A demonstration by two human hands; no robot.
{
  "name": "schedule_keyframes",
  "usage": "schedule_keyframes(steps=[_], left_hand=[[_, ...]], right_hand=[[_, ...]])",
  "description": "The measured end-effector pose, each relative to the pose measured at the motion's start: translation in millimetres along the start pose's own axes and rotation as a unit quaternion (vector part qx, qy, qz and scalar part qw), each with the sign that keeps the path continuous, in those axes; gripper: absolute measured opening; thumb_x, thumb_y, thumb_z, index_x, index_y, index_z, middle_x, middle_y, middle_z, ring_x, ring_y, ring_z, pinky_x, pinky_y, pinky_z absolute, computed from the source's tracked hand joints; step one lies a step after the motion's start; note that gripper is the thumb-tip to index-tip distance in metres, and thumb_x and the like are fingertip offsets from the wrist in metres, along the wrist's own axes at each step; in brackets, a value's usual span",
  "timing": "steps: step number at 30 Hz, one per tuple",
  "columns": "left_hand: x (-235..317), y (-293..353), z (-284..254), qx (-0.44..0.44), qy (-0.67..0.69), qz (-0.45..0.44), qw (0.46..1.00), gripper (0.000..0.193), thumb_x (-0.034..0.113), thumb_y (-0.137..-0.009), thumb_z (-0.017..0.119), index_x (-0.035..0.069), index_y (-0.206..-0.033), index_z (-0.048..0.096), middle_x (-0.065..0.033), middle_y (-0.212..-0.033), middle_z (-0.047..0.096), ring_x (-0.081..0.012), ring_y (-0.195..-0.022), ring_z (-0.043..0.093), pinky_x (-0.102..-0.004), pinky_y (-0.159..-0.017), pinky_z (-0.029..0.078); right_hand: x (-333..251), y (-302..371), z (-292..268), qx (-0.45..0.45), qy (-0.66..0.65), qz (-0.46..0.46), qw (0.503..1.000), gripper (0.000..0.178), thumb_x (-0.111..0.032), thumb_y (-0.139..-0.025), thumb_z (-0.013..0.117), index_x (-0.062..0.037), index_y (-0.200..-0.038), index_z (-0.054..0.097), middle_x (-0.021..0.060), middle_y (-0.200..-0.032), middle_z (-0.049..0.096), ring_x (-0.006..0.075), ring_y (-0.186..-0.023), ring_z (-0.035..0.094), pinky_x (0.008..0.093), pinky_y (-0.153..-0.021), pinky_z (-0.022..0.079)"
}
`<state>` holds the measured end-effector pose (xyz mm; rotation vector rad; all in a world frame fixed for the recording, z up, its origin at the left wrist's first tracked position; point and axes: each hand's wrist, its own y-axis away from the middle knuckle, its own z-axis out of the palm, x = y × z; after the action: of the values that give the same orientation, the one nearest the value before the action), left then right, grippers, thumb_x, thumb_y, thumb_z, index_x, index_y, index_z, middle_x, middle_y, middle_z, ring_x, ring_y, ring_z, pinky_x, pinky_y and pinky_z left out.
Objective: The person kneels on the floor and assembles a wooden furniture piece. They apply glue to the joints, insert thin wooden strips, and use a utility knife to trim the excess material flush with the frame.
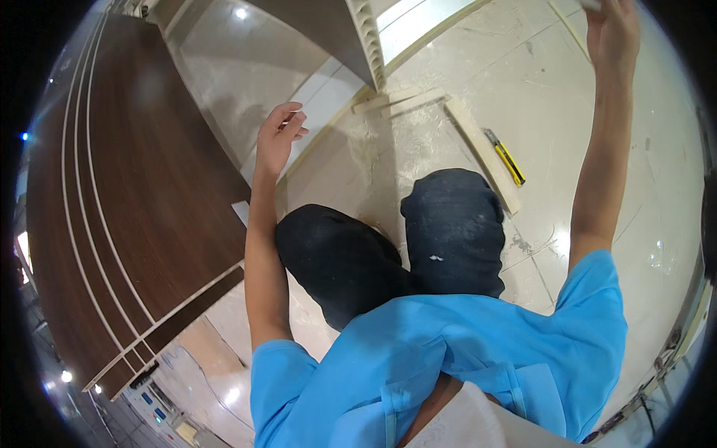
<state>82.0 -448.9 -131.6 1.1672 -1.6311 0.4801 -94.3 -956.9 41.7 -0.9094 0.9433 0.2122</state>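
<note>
My left hand (pixel 278 142) is raised beside the dark brown panel structure, its fingers loosely bent and apart, with nothing in them that I can see. At the top right, my right hand (pixel 615 30) reaches far forward and is partly cut off by the picture's edge. Its fingers look closed at the end of a pale thing whose kind I cannot make out. A yellow and black utility knife (pixel 506 158) lies on the floor in front of my knees. Alongside it is a pale wooden strip (pixel 478 149).
Left of me stands a large dark brown wood-grain panel (pixel 160 172) with pale stripes. Another dark panel (pixel 321 30) with a hollow-core edge rises at the top. Short wooden pieces (pixel 411 101) lie on the glossy tiled floor (pixel 635 216). A power strip (pixel 157 403) sits at lower left.
</note>
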Motion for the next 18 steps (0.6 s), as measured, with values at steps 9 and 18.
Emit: schedule_keyframes(steps=[9, 18], left_hand=[[-121.0, 29.5, 43.1, -0.210, -0.184, -0.095, 0.955, 0.042, 0.027, -0.100, 0.071, 0.004, -0.134, 0.065, -0.0117, -0.114, 0.073, -0.0229, -0.099, 0.072, -0.0373, -0.088, 0.056], [-212.0, 27.2, 117.5, -0.001, -0.248, -0.054, 0.967, 0.053, 0.030, -0.092, 0.078, 0.007, -0.138, 0.061, -0.0172, -0.117, 0.072, -0.0338, -0.104, 0.072, -0.0448, -0.091, 0.057]], right_hand=[[289.0, 251.8, -142.6, -0.009, 0.295, 0.273, 0.916, 0.068, -0.018, -0.086, 0.084, 0.0040, -0.143, 0.053, 0.0155, -0.133, 0.069, 0.0243, -0.123, 0.065, 0.0376, -0.107, 0.049], [277.0, 309.8, -133.6, -0.008, 0.621, 0.294, 0.727, 0.068, -0.038, -0.092, 0.079, -0.0054, -0.146, 0.054, 0.0190, -0.119, 0.075, 0.0336, -0.110, 0.073, 0.0440, -0.098, 0.055]])
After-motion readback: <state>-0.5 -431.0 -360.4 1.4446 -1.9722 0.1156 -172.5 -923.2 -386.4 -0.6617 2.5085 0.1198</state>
